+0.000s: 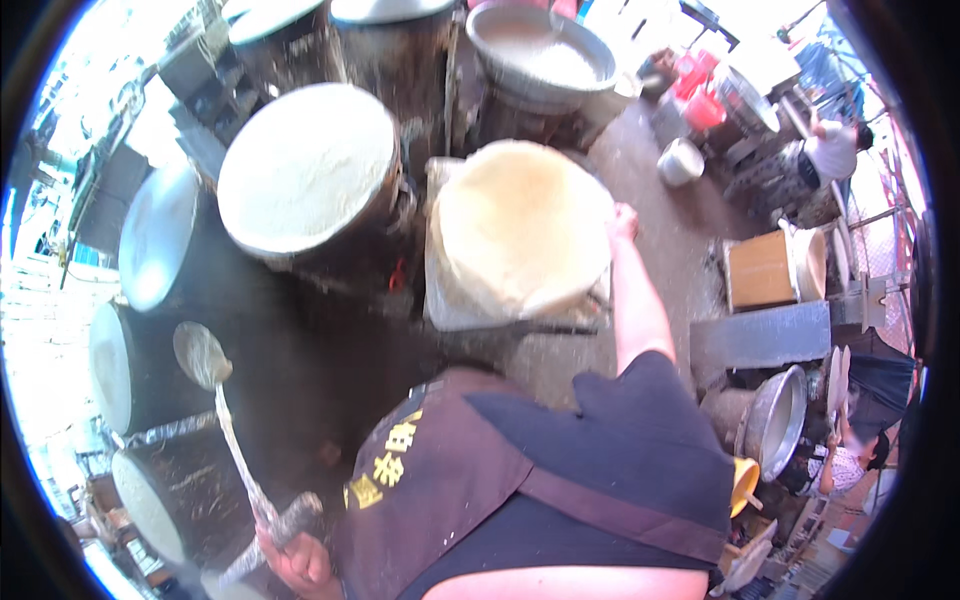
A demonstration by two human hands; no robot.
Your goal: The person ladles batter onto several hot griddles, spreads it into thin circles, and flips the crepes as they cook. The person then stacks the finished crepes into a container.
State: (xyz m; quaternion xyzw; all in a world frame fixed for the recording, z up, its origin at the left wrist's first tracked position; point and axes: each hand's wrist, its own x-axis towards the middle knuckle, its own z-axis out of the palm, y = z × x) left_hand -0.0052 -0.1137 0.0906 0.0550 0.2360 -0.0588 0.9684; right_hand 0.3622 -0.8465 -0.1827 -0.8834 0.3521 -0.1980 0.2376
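Observation:
My left hand (300, 562) is wrapped round the long pale handle of a ladle (202, 355), its bowl raised at the far end. A thick, rough wooden stick (295, 515) crosses at the same hand; whether it is gripped too is hard to see. My right arm reaches forward, and my right hand (624, 221) has its fingers curled at the right edge of a stack of large round thin flatbreads (525, 230). The topmost is pale tan. Beneath the stack lies a whitish cloth or sheet (450, 305) on a low stand.
To the left, a round griddle (308, 165) carries a white layer; more round griddles (160, 238) curve along that side. A wide metal basin (540, 50) with pale liquid stands ahead. At right are a white bucket (681, 162), a cardboard box (760, 270) and two other people.

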